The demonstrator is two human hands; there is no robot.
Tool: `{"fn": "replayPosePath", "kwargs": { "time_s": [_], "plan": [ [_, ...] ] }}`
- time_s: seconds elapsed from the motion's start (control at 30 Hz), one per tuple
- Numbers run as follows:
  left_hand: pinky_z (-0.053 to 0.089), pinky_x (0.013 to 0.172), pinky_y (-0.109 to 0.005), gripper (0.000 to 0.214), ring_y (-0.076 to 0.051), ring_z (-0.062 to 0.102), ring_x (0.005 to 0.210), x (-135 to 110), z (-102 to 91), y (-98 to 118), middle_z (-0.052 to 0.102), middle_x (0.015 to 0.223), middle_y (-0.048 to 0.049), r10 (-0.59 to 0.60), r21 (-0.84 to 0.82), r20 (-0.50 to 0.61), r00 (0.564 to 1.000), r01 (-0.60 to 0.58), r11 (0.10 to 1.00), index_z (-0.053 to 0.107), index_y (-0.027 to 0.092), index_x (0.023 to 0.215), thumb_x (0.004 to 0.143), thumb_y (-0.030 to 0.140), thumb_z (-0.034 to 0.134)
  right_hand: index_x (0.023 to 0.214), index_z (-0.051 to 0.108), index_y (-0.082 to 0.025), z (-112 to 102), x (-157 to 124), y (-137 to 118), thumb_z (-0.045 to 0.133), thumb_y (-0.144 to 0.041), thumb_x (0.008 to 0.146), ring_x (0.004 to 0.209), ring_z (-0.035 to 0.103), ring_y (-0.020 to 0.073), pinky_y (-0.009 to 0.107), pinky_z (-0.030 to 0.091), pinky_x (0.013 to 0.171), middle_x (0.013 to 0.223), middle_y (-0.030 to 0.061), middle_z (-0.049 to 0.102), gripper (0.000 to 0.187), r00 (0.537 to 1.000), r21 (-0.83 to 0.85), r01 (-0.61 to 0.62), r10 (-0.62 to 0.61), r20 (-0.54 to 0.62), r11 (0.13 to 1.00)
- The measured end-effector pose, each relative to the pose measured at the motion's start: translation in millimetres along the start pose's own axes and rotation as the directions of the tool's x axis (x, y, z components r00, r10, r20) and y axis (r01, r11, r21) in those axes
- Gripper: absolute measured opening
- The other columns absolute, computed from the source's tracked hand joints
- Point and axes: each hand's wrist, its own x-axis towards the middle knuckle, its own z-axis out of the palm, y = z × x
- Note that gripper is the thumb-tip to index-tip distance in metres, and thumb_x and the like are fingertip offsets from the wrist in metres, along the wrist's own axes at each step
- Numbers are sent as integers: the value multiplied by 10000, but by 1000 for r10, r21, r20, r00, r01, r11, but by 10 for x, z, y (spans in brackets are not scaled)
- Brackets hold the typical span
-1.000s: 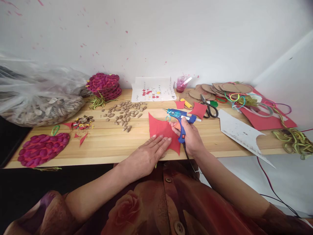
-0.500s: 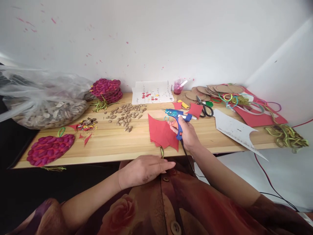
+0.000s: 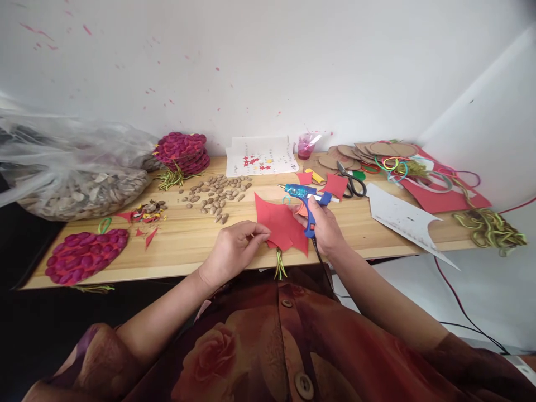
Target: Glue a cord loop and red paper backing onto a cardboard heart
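On the table (image 3: 180, 240), steady the red card (image 3: 274, 215) at twelve o'clock with your left hand (image 3: 230, 248), fingers bent, grip unclear, while your right hand (image 3: 329, 230), gripping the glue gun (image 3: 299, 192), angles it clear.

We count one left hand (image 3: 235, 248), one right hand (image 3: 327, 230), one glue gun (image 3: 299, 191), one pair of scissors (image 3: 349, 176), one cup (image 3: 305, 148) and one plastic bag (image 3: 84, 190). We see one stack of magenta pieces (image 3: 184, 151) plus one separate magenta piece (image 3: 86, 254). Brown seeds (image 3: 218, 211) number dozens, too crowded for our exact count.
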Motion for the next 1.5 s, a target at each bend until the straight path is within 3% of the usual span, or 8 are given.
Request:
{"fn": "replayPosePath", "kwargs": {
  "time_s": [0.07, 0.13, 0.4, 0.6, 0.9, 1.23, 1.5],
  "plan": [
    [537, 737, -244, 210, -162, 694, 764, -41, -15, 27, 758, 838, -52, -172, -184, 22, 985, 174, 968, 723, 165, 883, 904, 356, 638, 925, 723, -217, -3, -3, -1, 725, -565, 792, 917, 747, 218, 357, 603, 854, 839, 29, 774, 373, 1000, -7, 1, -1, 5, 1000],
    [544, 744, -242, 246, -159, 697, 763, -78, -20, 35, 759, 822, -52, -266, -345, 60, 962, 270, 899, 723, 152, 881, 882, 390, 662, 897, 726, -217, 2, -11, -9, 732, -558, 787, 905, 745, 202, 343, 597, 866, 827, 25, 766, 359, 1000, -4, 7, -7, 12, 1000],
    [548, 817, -249, 273, -148, 716, 818, -155, -19, 2, 781, 872, -47, -358, -596, 132, 924, 363, 716, 754, 151, 1016, 853, 367, 719, 851, 726, -210, 18, -12, -21, 737, -583, 768, 866, 739, 202, 360, 603, 840, 782, 21, 755, 382, 999, -1, 24, -24, 32, 1000],
    [542, 733, -239, 256, -143, 697, 720, -171, -13, 5, 778, 806, -51, -424, -598, 116, 898, 405, 692, 766, 138, 858, 797, 386, 776, 862, 716, -220, -2, -13, -19, 739, -573, 775, 896, 733, 205, 358, 598, 859, 784, 12, 743, 364, 999, 2, 20, -20, 47, 1000],
    [490, 627, -222, 276, -119, 630, 604, -181, -14, -5, 733, 690, -27, -447, -554, 34, 894, 389, 736, 718, 150, 726, 755, 410, 803, 849, 711, -217, 7, -23, -32, 744, -573, 771, 923, 724, 216, 400, 575, 929, 784, 5, 741, 367, 999, -6, 14, -14, 33, 1000],
    [546, 738, -241, 253, -148, 689, 734, -248, -20, -8, 765, 793, -46, -459, -574, 28, 888, 390, 720, 760, 153, 862, 809, 400, 757, 828, 718, -203, -5, -16, -30, 746, -556, 776, 909, 726, 205, 382, 573, 928, 781, 13, 734, 358, 999, -9, 12, -11, 35, 1000],
    [558, 733, -250, 322, -126, 658, 680, -310, -58, -16, 770, 820, -48, -428, -614, 58, 902, 371, 697, 764, 155, 1052, 859, 405, 701, 824, 715, -203, -31, -10, -10, 730, -565, 787, 909, 730, 205, 385, 575, 924, 777, 21, 727, 364, 999, -39, 23, -22, 28, 999]
  ]
}}
